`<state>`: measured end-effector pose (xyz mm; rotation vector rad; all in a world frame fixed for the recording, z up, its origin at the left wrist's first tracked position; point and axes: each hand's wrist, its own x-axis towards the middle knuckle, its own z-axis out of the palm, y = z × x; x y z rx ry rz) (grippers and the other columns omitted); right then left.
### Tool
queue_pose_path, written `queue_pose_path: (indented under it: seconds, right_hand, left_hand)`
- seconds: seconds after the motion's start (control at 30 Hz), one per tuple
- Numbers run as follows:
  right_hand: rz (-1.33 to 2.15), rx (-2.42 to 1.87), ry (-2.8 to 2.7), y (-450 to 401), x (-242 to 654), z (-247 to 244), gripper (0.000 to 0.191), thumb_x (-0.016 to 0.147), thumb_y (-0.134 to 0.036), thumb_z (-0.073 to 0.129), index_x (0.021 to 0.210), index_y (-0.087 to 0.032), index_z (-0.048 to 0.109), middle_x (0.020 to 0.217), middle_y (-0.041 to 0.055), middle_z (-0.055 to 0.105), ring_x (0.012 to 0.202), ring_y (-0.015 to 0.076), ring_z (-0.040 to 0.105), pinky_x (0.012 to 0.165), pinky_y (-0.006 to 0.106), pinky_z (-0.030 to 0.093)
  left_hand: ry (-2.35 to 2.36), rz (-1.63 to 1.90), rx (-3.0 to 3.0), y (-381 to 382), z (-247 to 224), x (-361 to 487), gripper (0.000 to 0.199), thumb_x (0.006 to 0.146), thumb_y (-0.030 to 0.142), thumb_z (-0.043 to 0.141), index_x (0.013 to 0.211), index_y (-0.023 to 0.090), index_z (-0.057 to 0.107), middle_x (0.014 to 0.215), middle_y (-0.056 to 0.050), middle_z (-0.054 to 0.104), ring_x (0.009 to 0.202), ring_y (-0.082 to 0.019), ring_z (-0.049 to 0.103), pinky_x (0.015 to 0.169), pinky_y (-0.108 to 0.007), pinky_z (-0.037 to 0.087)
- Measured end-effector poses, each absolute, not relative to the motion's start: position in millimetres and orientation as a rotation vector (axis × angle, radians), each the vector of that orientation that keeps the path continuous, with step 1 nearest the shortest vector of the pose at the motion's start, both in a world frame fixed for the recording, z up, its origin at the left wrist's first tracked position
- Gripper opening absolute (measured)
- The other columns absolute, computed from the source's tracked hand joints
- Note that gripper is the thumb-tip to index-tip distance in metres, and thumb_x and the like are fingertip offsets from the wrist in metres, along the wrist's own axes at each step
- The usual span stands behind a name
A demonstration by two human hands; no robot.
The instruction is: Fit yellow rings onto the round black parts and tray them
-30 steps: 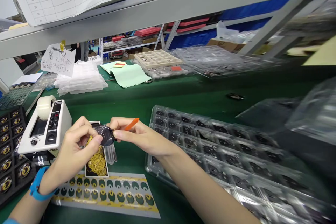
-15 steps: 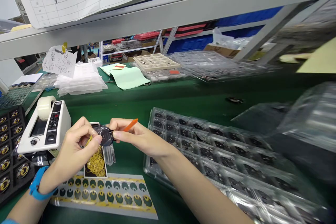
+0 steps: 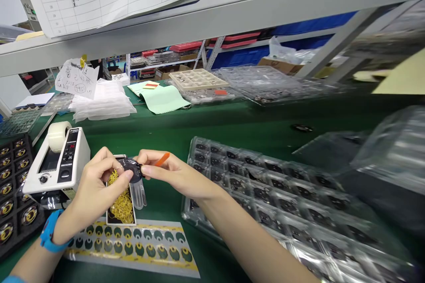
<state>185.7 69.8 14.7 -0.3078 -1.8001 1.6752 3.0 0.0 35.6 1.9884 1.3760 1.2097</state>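
Observation:
A dark, glossy rounded part is held up over the table. The thumb and fingers of my left hand pinch it from the left side. My right hand is closed on a thin orange stick-like tool, its fingertips at the part's right edge. The tool's working end is hidden by the fingers. Below the part lies a small white-edged box of thin yellow rings. A clear plastic piece sits beside the box. Nearer me is a sheet of die-cut stickers, partly covered by my left forearm.
A white tape dispenser stands left, by a black foam tray of round parts. Clear blister trays with dark parts fill the right. A small dark piece lies behind. A grey shelf beam crosses above.
The dark part has tilted slightly between my hands, and the orange tool has shifted a little left and down. Both hands keep their grip.

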Motion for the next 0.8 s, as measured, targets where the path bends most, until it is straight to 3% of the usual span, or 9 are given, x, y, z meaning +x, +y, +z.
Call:
queue_pose_path:
  seconds: [0.5, 0.67, 0.73, 0.8]
  right_hand:
    - [1.579, -0.353, -1.839, 68.7, 185.3, 12.5, 0.041, 0.089, -0.055, 0.057, 0.073, -0.018, 0.049, 0.068, -0.0040, 0.037, 0.063, 0.0108, 0.030, 0.059, 0.026, 0.025]
    - [1.583, -0.329, -1.790, 69.2, 183.7, 11.1, 0.041, 0.087, -0.054, 0.060, 0.071, -0.018, 0.049, 0.068, -0.0035, 0.039, 0.064, 0.0114, 0.033, 0.061, 0.026, 0.029]
    - [1.618, -0.322, -1.750, 69.8, 182.8, 8.8, 0.040, 0.085, -0.054, 0.062, 0.073, -0.018, 0.050, 0.068, -0.0033, 0.040, 0.064, 0.0113, 0.034, 0.061, 0.025, 0.030]
    - [1.655, -0.318, -1.699, 70.8, 181.6, 5.8, 0.039, 0.084, -0.053, 0.065, 0.073, -0.018, 0.051, 0.069, -0.0032, 0.041, 0.064, 0.0108, 0.034, 0.061, 0.025, 0.031]
  left_hand:
    - [1.622, 1.264, 1.990, -4.4, 38.7, 8.3, 0.024, 0.081, 0.027, 0.065, 0.060, 0.018, 0.056, 0.066, 0.003, 0.041, 0.055, -0.011, 0.036, 0.051, -0.025, 0.029]
    - [1.646, 1.238, 1.997, -2.0, 37.9, 4.1, 0.030, 0.079, 0.027, 0.065, 0.058, 0.019, 0.045, 0.065, 0.004, 0.039, 0.057, -0.011, 0.037, 0.053, -0.025, 0.028]
    - [1.650, 1.251, 1.988, -0.3, 36.0, 2.3, 0.031, 0.078, 0.026, 0.066, 0.061, 0.020, 0.042, 0.065, 0.005, 0.039, 0.058, -0.012, 0.038, 0.054, -0.025, 0.029]
    - [1.601, 1.315, 1.999, 1.6, 33.3, 0.7, 0.020, 0.078, 0.025, 0.068, 0.073, 0.020, 0.049, 0.070, 0.004, 0.043, 0.062, -0.013, 0.043, 0.057, -0.025, 0.035]
